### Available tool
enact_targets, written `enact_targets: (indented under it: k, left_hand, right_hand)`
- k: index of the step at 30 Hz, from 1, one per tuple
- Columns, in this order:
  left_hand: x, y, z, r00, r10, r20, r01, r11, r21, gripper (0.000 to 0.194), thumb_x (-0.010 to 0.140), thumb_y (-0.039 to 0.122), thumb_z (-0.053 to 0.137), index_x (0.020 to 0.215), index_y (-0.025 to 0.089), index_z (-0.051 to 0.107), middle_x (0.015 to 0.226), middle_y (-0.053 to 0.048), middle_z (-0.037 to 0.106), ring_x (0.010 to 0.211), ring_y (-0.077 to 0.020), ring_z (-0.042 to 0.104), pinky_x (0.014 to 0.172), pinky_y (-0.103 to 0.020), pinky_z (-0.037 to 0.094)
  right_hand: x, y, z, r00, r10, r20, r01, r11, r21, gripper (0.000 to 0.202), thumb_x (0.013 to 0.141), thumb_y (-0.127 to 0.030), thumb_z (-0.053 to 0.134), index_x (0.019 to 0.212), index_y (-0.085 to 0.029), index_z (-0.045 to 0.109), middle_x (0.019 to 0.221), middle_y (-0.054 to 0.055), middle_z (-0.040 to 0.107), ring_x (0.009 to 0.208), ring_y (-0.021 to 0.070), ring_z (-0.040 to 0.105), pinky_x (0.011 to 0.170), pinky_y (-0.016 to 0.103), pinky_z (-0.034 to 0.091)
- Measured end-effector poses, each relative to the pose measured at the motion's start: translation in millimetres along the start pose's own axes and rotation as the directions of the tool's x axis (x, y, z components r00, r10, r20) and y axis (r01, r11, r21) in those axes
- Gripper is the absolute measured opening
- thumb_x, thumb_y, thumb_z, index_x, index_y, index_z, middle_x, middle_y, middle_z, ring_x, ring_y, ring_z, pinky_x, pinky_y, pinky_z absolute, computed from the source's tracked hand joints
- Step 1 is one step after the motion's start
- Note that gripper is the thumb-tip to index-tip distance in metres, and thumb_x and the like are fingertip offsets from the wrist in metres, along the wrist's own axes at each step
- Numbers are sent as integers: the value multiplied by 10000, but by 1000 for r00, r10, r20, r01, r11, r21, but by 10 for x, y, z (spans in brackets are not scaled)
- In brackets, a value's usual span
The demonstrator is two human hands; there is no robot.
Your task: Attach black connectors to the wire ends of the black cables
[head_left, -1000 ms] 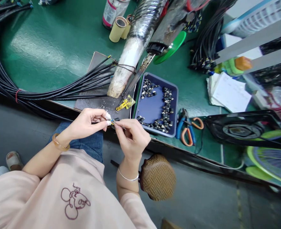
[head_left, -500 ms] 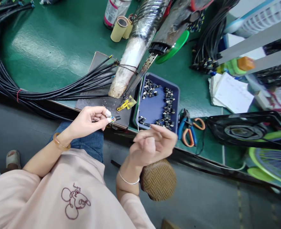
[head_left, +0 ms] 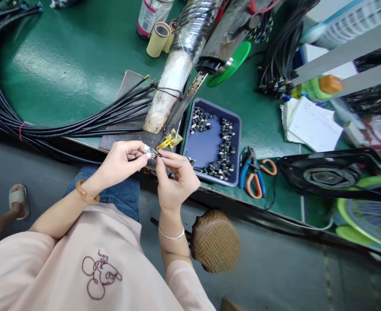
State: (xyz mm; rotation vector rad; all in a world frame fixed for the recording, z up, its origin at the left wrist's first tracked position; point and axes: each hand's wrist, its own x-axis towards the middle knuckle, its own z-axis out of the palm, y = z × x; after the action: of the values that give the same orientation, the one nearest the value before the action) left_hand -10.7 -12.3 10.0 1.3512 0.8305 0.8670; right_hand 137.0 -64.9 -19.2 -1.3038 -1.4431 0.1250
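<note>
My left hand [head_left: 127, 160], with white covers on its fingertips, pinches a small black connector with coloured wires [head_left: 153, 153] at the table's front edge. My right hand [head_left: 176, 177] meets it there, its thumb and index finger closed on the connector's right end. Behind them a yellow tool [head_left: 167, 141] lies on a dark board [head_left: 114, 140], under the white tip of a wrapped duct [head_left: 166, 93]. To the right stands a blue tray [head_left: 239, 142] holding several small black connectors [head_left: 225, 149].
Black cables [head_left: 64, 129] run along the left edge, tied with a red band. Blue-handled and orange-handled pliers [head_left: 253, 177] lie right of the tray. Further right are papers [head_left: 315, 125] and a black fan [head_left: 326, 176]. A woven stool [head_left: 215, 241] stands below. A person's foot shows at left.
My right hand has moved left from in front of the tray to my left hand and closed on the connector. The camera view has shifted slightly. A person's foot shows more fully at left.
</note>
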Motion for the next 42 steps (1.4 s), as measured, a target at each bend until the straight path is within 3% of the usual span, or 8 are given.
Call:
enact_targets:
  k: [4,15,28,35,42]
  left_hand:
    - [42,-12,1,1000,-9,1,9,1000,8,135,806,223,591,706,133,589,571,32,536,511,-57,481,520,-173,390]
    - [163,34,-8,995,-92,-35,90,993,-78,121,731,219,619,655,128,591,527,39,537,491,-49,484,507,-156,395]
    - [218,142,10,985,-155,-73,145,982,-125,79,703,112,618,626,120,602,482,43,556,455,-47,507,492,-147,414]
    - [221,163,4,984,-170,-52,160,975,-156,111,708,114,619,606,129,576,464,50,544,444,-41,482,497,-152,408]
    - [196,125,-10,982,-189,-28,182,969,-168,101,703,129,608,606,126,578,459,50,540,456,-36,467,513,-152,385]
  right_hand:
    - [4,39,50,983,-174,-49,167,978,-126,153,849,-90,706,899,-226,659,943,18,785,862,158,762,737,283,622]
    - [77,74,44,994,-112,-7,111,993,-27,152,856,-106,653,807,-227,576,983,40,762,876,165,751,757,320,638]
    - [164,50,18,999,-34,25,33,998,51,141,840,-106,673,799,-216,595,1011,47,753,868,154,749,764,307,648]
    - [228,-9,-9,993,-115,39,117,992,-41,149,828,-98,680,787,-221,605,962,34,762,852,164,754,760,329,647]
    - [209,-5,-35,970,-221,102,231,967,-104,178,819,-78,675,795,-220,571,977,50,767,888,156,756,749,278,645]
